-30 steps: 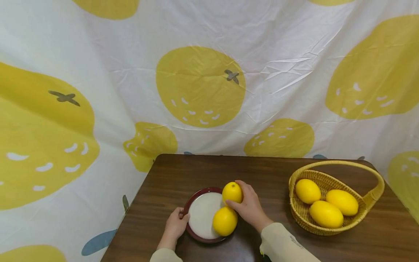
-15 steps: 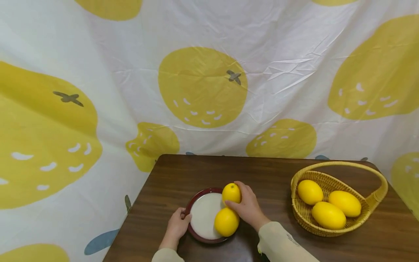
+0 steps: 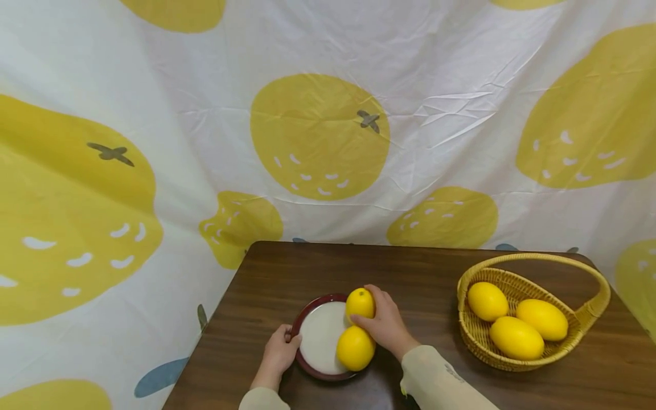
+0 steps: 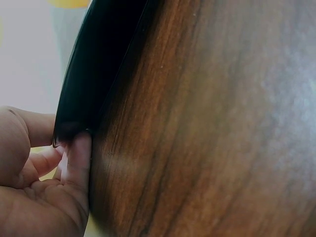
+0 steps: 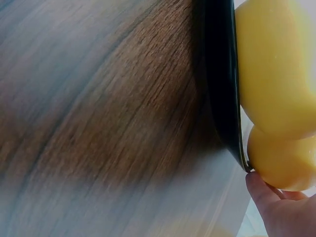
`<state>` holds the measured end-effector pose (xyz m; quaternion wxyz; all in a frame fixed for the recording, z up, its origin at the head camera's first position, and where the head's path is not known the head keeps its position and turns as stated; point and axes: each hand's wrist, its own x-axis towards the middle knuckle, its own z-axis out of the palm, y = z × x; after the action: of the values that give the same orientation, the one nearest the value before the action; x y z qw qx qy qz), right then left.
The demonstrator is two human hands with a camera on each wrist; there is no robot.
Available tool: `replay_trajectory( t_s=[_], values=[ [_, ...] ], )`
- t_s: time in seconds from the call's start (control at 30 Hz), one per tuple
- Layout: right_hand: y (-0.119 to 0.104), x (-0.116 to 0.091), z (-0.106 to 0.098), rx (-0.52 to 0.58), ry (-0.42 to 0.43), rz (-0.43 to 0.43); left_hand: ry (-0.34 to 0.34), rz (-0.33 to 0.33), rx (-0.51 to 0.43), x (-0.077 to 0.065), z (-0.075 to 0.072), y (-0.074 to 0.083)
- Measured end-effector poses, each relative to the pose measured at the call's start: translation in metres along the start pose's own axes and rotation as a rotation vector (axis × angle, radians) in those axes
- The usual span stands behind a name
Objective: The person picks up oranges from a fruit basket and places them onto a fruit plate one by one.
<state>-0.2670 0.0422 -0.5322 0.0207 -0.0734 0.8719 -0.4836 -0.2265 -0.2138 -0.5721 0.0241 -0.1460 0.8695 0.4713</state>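
A white plate [image 3: 320, 336] with a dark red rim sits on the table. My left hand [image 3: 279, 350] pinches its left rim; in the left wrist view, thumb and fingers [image 4: 76, 163] meet at the dark edge of the plate [image 4: 94, 74]. With my right hand [image 3: 386, 322] I grip a yellow lemon [image 3: 360, 303] at the plate's far right side. Another lemon [image 3: 355, 348] rests on the plate's near right part, just under my right thumb. In the right wrist view, the held lemon [image 5: 284, 158] is right at the rim, partly behind the other one [image 5: 276, 64].
To the right stands a wicker basket [image 3: 581, 319] with a tall arched handle. Inside lie three lemons [image 3: 517, 339]. The dark wooden table [image 3: 410, 267] ends at the back before a white cloth [image 3: 451, 74] printed with large lemons.
My right hand has shifted slightly left and inward over the plate with its lemon. The left hand keeps its hold on the rim. The whole head view has drifted a little.
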Motion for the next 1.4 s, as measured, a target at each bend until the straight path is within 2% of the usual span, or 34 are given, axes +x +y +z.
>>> replay_trajectory(
  t_s=[0.2, 0.43, 0.7, 0.9, 1.4],
  values=[
    [-0.0029, -0.0005, 0.0023, 0.007, -0.029, 0.019, 0.005, 0.014, 0.003, -0.0005, 0.0007, -0.0006],
    [-0.0052, 0.0010, 0.0042, 0.020, -0.044, 0.064, 0.002, 0.001, 0.001, -0.0007, -0.0001, 0.0003],
    [-0.0057, 0.0027, 0.0053, 0.044, -0.067, 0.085, 0.012, 0.053, 0.023, -0.0033, -0.0030, 0.0033],
    [-0.0038, 0.0031, 0.0057, 0.056, -0.067, 0.104, -0.002, 0.028, -0.005, -0.0039, -0.0025, 0.0038],
    [0.0007, 0.0005, 0.0003, 0.050, -0.095, 0.068, 0.002, 0.035, -0.010, -0.0060, -0.0030, 0.0059]
  ],
)
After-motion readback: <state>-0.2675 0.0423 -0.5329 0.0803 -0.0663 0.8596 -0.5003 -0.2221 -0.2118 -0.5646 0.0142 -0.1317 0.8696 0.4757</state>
